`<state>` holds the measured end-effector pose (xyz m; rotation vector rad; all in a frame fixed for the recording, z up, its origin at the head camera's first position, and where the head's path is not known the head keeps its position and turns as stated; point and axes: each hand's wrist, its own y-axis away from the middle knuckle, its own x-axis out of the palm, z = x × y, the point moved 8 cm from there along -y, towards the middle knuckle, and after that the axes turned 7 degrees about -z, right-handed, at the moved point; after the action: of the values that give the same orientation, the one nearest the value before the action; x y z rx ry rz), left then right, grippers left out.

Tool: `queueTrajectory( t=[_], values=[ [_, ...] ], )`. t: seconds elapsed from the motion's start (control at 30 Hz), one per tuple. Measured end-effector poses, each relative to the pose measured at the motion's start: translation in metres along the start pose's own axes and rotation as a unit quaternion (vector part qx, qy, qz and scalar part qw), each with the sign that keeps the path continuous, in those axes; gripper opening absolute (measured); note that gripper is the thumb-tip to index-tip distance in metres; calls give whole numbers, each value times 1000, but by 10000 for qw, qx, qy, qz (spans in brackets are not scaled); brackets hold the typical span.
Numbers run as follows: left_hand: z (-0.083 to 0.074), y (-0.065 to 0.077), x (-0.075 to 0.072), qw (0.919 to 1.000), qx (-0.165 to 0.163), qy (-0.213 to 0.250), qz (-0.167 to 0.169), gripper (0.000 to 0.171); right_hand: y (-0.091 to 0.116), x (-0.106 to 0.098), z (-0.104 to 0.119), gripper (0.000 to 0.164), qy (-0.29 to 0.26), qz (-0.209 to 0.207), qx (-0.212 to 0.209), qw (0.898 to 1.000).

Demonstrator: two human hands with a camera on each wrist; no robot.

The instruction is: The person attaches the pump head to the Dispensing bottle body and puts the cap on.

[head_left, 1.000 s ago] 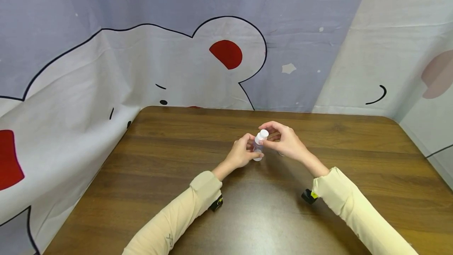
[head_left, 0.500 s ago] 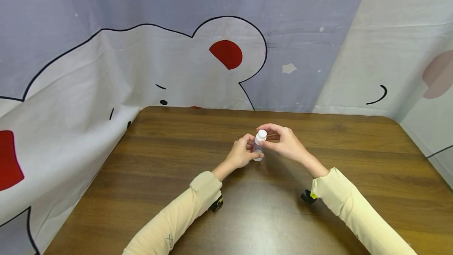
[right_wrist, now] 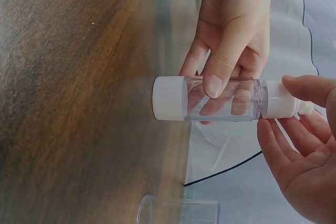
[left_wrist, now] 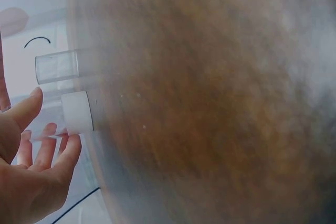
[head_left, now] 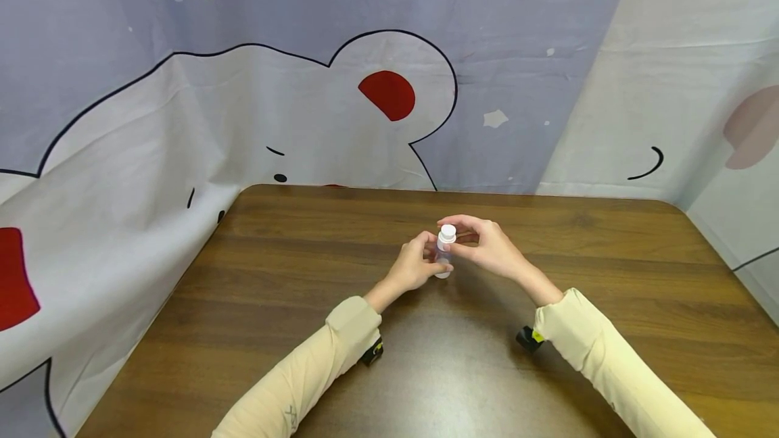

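Note:
A small clear bottle [right_wrist: 223, 100] with a white base and a white pump top [right_wrist: 279, 99] stands upright on the table. My left hand [head_left: 410, 265] grips its clear body, thumb across the near side and fingers behind, as the right wrist view shows. My right hand [head_left: 487, 247] pinches the white top between thumb and fingers. In the left wrist view the white base [left_wrist: 77, 112] shows at the tabletop, with part of the left hand [left_wrist: 39, 182] below it. A clear plastic cap [left_wrist: 56, 67] stands close by on the table; in the head view the right hand hides it.
The brown wooden table [head_left: 292, 276] reaches to a patterned curtain [head_left: 304, 107] at the back and left side. Both forearms, in pale sleeves, cross the table from the front, with small black wrist cameras [head_left: 372, 351] under the cuffs.
The white pump top has gone from leaning right to standing straight over the bottle body. My right hand has shifted slightly left and down with it; the left hand keeps its hold.

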<state>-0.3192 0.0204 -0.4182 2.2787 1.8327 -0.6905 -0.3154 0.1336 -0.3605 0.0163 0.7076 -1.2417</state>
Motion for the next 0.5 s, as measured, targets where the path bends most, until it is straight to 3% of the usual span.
queueTrajectory(
  t=[0.17,0.5],
  values=[
    [-1,1,0,10000,21,14,2,42,0,1,0,38,-27,67,35,10000],
    [-1,1,-1,10000,-2,-31,-32,43,0,0,-2,34,87,-235,82,9997]
  ],
)
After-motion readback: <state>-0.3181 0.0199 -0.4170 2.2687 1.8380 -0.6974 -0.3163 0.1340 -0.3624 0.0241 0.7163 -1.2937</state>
